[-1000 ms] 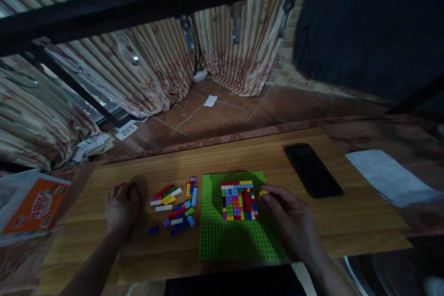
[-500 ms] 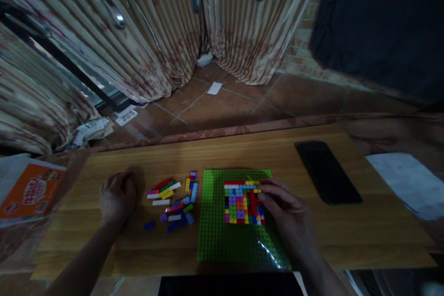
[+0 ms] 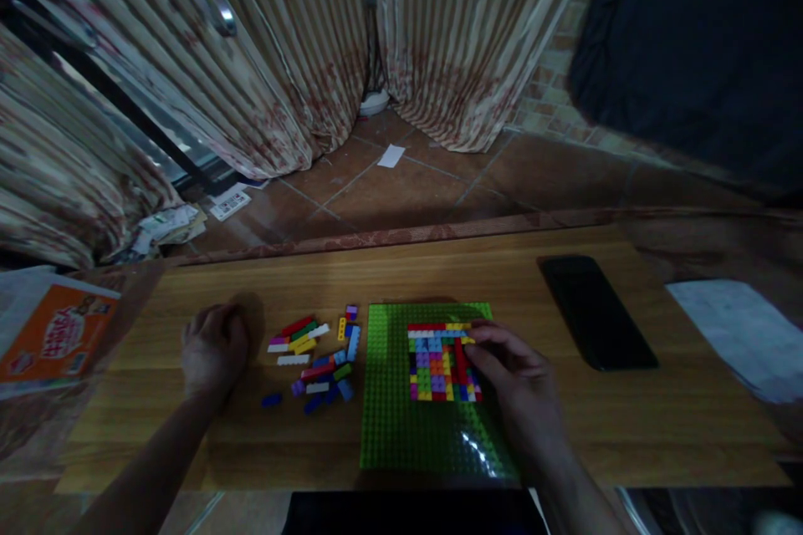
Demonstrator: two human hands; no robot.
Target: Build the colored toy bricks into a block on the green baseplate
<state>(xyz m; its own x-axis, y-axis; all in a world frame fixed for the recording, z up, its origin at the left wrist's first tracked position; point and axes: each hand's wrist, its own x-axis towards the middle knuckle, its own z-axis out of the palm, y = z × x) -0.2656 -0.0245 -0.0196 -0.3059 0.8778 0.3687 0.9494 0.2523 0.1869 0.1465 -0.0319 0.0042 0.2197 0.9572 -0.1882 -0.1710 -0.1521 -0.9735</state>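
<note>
Brick mosaic (image 3: 432,368): seated on the green baseplate (image 3: 386,439), towards twelve o'clock from its centre; a filled block of many colours is shown.
Latest change: compared with a second ago, a small yellow brick (image 3: 468,340) is brought from just outside the mosaic's edge to its two o'clock region. A placing step is judged to be under way; whether the brick is seated cannot be told.
Right grip (image 3: 522,378): reached in from four o'clock, its thumb and fingers pinched on the yellow brick, by which part of the mosaic is covered.
Left grip (image 3: 214,353): rested on the desk (image 3: 251,456) with fingers curled, at nine o'clock from the loose bricks; whether anything is held beneath cannot be told.
Loose bricks (image 3: 319,370): scattered on bare desk at nine o'clock from the mosaic, left unsorted by colour; no shift is seen among them.
Orange packet (image 3: 59,334): laid beyond the desk, far out at nine o'clock; its contents cannot be made out.
Black phone (image 3: 595,313): laid between two and three o'clock from the mosaic, well apart.
</note>
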